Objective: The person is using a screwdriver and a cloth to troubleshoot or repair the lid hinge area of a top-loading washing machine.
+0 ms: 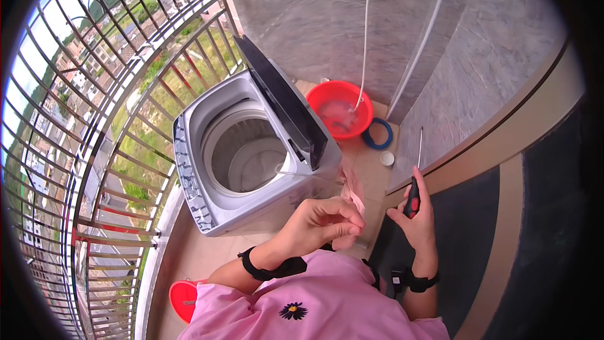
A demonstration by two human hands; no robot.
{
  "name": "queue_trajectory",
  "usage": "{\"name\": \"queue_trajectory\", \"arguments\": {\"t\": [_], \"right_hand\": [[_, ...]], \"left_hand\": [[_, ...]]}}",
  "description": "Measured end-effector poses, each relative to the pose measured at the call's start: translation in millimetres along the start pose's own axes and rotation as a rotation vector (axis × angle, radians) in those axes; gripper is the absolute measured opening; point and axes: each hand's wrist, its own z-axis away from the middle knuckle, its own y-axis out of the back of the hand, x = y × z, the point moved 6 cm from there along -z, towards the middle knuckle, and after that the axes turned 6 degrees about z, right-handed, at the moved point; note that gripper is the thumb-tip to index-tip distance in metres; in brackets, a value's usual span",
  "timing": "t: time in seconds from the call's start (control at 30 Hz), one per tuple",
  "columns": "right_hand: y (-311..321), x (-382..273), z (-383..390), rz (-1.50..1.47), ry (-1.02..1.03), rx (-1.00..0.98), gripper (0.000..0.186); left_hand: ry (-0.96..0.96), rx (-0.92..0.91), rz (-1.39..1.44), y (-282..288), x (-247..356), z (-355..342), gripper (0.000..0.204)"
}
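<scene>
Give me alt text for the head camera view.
A person's right hand holds a screwdriver; the left hand is pinched closed. Beyond, on a balcony, stand an open washing machine and a red basin with a hose.

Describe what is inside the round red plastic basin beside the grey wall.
A thin white hose runs down into the basin, which holds what looks like cloudy water. Whatever lies beneath the surface, including the basin's bottom, cannot be made out.
</scene>
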Motion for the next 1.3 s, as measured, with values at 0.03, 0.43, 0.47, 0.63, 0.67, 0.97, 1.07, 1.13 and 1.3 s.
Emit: {"name": "queue_trajectory", "arguments": {"t": [0.03, 0.43, 0.47, 0.63, 0.67, 0.97, 1.07, 1.13, 1.3], "right_hand": [[-4.5, 3.4, 6.5, 0.003, 0.003, -0.011, 0.089], [-99.4, -3.7, 100.1, 0.06, 0.209, -0.264, 0.023], [-100.6, -13.6, 99.9, 0.075, 0.311, -0.223, 0.019], [-154.7, -101.9, 91.7, 0.058, 0.528, -0.344, 0.024], [-169.5, -111.7, 85.9, 0.095, 0.573, -0.381, 0.03], [-189.8, -117.4, -39.8, 0.537, 0.367, 0.253, 0.06], [-183.9, -97.5, -72.3, 0.706, 0.387, 0.367, 0.059], [-169.2, -85.9, -86.2, 0.71, 0.343, 0.382, 0.057], [-169.3, -68.9, -105.3, 0.64, 0.241, 0.311, 0.058]], "left_hand": [[-0.03, -0.063, 0.263, -6.2, 0.8, 10.4, 0.008], [0.025, 0.308, 0.53, 57.8, -38.2, 119.8, 0.033], [0.075, 0.307, 0.45, 65.9, -48.6, 121.7, 0.051], [0.214, -0.141, 0.127, 74.7, -81.4, 146.5, 0.086], [0.201, -0.18, 0.026, 87.0, -81.8, 146.0, 0.068], [-0.121, 0.402, 0.753, 215.0, -6.0, 182.2, 0.028], [-0.08, 0.393, 0.724, 229.8, -14.8, 152.8, 0.033], [-0.036, 0.342, 0.664, 213.3, 3.5, 111.5, 0.034], [0.228, 0.002, 0.102, 186.5, -23.2, 14.0, 0.018]]}}
